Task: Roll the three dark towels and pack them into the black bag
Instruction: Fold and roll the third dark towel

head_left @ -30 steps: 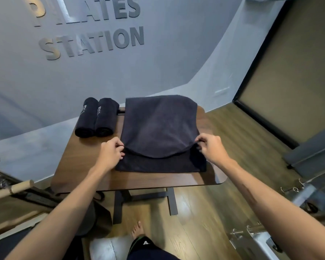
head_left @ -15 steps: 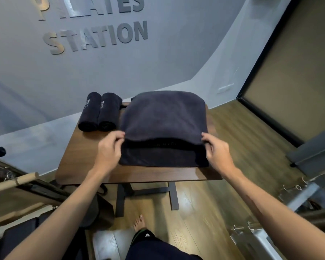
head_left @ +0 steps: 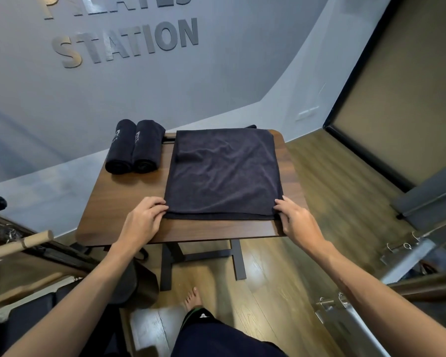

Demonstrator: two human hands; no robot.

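A dark towel (head_left: 224,173) lies folded flat on the wooden table (head_left: 129,202), its upper layer reaching almost to the near edge of the lower one. My left hand (head_left: 142,220) pinches the towel's near left corner. At the near right corner my right hand (head_left: 296,220) pinches the edge. Two rolled dark towels (head_left: 134,146) lie side by side at the table's back left. A black strap (head_left: 168,140) shows between the rolls and the flat towel; I cannot tell if it belongs to the bag.
A dark bulky object (head_left: 139,284) sits on the floor under the table's left side. Wooden-handled exercise gear (head_left: 18,243) stands at the left, a metal frame (head_left: 407,248) at the right. My bare foot (head_left: 191,297) is on the wood floor.
Both hands drew the towel's upper layer toward me and laid it down. It was lifted and curved before; now it lies flat, its edge near the front edge.
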